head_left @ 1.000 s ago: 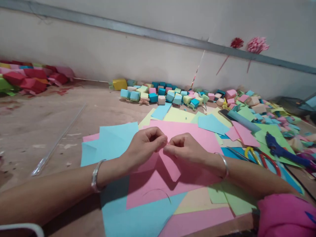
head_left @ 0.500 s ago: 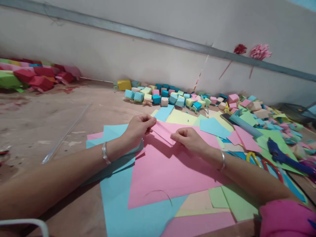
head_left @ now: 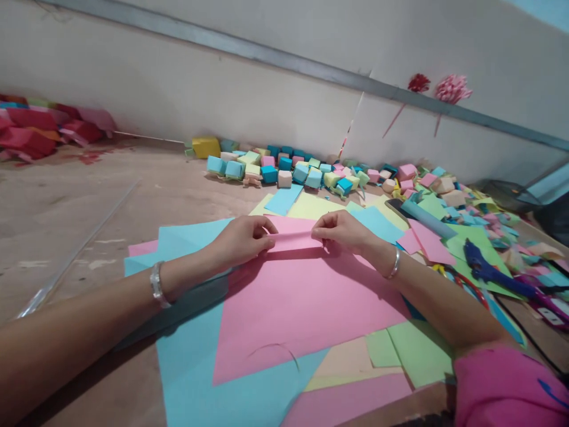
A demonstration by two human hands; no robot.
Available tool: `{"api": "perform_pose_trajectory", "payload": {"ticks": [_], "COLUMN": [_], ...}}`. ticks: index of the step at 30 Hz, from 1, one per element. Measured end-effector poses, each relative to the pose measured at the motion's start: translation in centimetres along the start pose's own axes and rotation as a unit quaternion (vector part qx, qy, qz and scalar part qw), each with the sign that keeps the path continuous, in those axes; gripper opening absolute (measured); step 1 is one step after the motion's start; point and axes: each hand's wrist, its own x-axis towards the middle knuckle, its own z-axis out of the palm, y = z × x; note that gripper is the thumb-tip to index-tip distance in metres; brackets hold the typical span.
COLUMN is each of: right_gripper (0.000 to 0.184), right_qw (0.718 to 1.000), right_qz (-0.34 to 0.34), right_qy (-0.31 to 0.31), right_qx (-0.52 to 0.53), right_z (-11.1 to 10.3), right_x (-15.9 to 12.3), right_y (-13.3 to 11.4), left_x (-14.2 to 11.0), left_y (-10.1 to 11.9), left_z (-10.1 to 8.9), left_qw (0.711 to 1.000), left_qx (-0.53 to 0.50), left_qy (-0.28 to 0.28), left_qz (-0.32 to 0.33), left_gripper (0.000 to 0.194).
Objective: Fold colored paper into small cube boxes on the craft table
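My left hand (head_left: 242, 239) and my right hand (head_left: 343, 229) each pinch one end of a small pink folded paper strip (head_left: 294, 240), held flat just above a large pink sheet (head_left: 293, 308). The strip runs sideways between the two hands. Each wrist wears a silver bangle. Under the pink sheet lie light blue sheets (head_left: 200, 362), and green paper (head_left: 418, 350) and yellow paper (head_left: 315, 207) lie around it, all on a wooden table (head_left: 66, 213).
A row of small folded paper cubes (head_left: 284, 169) lines the wall. Right of my hands lie a blue glue gun (head_left: 486, 270), scissors with red and yellow handles (head_left: 462, 281), a blue paper roll (head_left: 429, 218) and paper scraps. Red and pink folded shapes (head_left: 40, 127) sit at far left.
My hands have moved away from me and apart. The pink piece, pinched close between them a second ago, now stretches sideways as a flat strip.
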Motion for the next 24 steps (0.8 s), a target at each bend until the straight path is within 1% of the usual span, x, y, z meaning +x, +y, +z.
{"api": "perform_pose_trajectory", "payload": {"ticks": [2, 4, 5, 7, 9, 11, 12, 13, 14, 15, 17, 18, 19, 20, 22, 23, 24], "right_gripper": [0.012, 0.01, 0.015, 0.033, 0.047, 0.047, 0.044, 0.041, 0.036, 0.029, 0.015, 0.009, 0.006, 0.006, 0.009, 0.011, 0.014], "right_qw": [1.0, 0.999, 0.999, 0.998, 0.998, 0.997, 0.995, 0.993, 0.991, 0.987, 0.977, 0.969, 0.959, 0.945, 0.904, 0.874, 0.838], "right_qz": [0.01, 0.005, -0.002, -0.025, -0.042, -0.052, -0.059, -0.066, -0.073, -0.08, -0.096, -0.109, -0.123, -0.139, -0.174, -0.194, -0.216], "right_qy": [0.014, 0.031, 0.038, 0.042, 0.021, -0.007, -0.014, -0.019, -0.022, -0.02, -0.001, 0.012, 0.026, 0.038, 0.054, 0.062, 0.068], "right_qx": [-0.002, -0.017, -0.025, -0.036, -0.045, -0.061, -0.075, -0.093, -0.113, -0.135, -0.189, -0.22, -0.254, -0.293, -0.388, -0.442, -0.496], "right_z": [0.3, 0.5, 0.5, 0.6, 0.7, 0.7, 0.8, 0.9, 1.0, 1.2, 1.5, 1.7, 1.8, 2.0, 2.4, 2.7, 3.2], "right_x": [0.1, 0.0, -0.1, -0.3, -0.4, -0.5, -0.4, -0.4, -0.3, -0.3, -0.4, -0.4, -0.5, -0.7, -1.0, -1.3, -1.6], "right_y": [0.4, 0.5, 0.4, 0.3, 0.1, 0.2, 0.2, 0.3, 0.4, 0.5, 0.5, 0.5, 0.5, 0.4, 0.3, 0.2, 0.1], "left_x": [-0.1, -0.2, -0.2, -0.2, -0.3, -0.3, -0.4, -0.4, -0.5, -0.6, -1.0, -1.2, -1.4, -1.6, -1.9, -2.1, -2.3], "left_y": [0.3, 0.4, 0.4, 0.4, 0.4, 0.3, 0.3, 0.3, 0.2, 0.2, 0.0, 0.0, -0.1, -0.2, -0.4, -0.5, -0.5], "left_z": [0.0, 0.0, -0.1, -0.1, -0.1, -0.1, 0.0, 0.1, 0.2, 0.4, 0.9, 1.2, 1.4, 1.7, 2.0, 2.2, 2.3], "left_qw": [0.999, 0.997, 0.996, 0.997, 0.997, 0.997, 0.996, 0.994, 0.989, 0.979, 0.942, 0.922, 0.907, 0.897, 0.886, 0.881, 0.875], "left_qx": [-0.029, -0.051, -0.055, -0.054, -0.039, -0.003, 0.032, 0.079, 0.136, 0.196, 0.293, 0.319, 0.334, 0.342, 0.362, 0.375, 0.391], "left_qy": [-0.022, -0.041, -0.046, -0.05, -0.057, -0.071, -0.074, -0.071, -0.056, -0.026, 0.039, 0.054, 0.05, 0.031, -0.019, -0.034, -0.042], "left_qz": [-0.025, -0.042, -0.043, -0.031, -0.021, -0.026, -0.026, -0.016, 0.008, 0.047, 0.158, 0.211, 0.253, 0.279, 0.29, 0.286, 0.281], "left_gripper": [0.01, 0.012, 0.014, 0.017, 0.017, 0.015, 0.014, 0.013, 0.012, 0.013, 0.017, 0.018, 0.018, 0.019, 0.026, 0.028, 0.028]}}
